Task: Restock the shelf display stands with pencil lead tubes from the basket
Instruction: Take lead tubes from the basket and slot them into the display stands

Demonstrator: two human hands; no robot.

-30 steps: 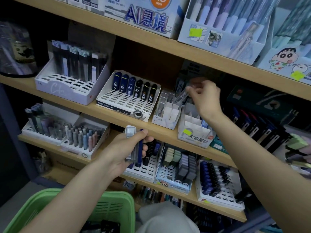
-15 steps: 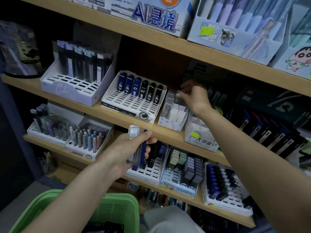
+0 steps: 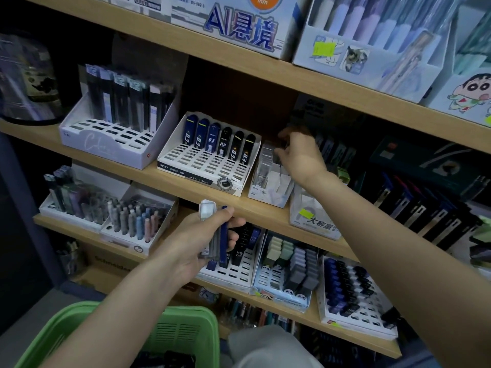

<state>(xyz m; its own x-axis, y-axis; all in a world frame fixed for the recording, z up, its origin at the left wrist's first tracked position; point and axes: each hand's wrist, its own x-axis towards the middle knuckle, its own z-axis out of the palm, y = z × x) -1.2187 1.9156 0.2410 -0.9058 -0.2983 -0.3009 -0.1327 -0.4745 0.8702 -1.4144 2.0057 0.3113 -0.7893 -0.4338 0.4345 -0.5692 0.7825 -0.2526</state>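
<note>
My left hand [image 3: 196, 240] has its fingers wrapped round a little bunch of lead tubes [image 3: 216, 235], one clear with a white cap and one dark blue, held upright just in front of the middle shelf [image 3: 170, 179]. My right hand [image 3: 301, 160] is up at the back of the small white stand [image 3: 276, 189] on that shelf. It's so shadowy there I honestly can't tell if those fingers are pinching anything. The green basket [image 3: 63, 330] is bottom left, under my left arm.

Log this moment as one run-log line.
left hand: grips lead tubes | right hand: reaching into clear stand, grip unclear | green basket: below hands
</note>
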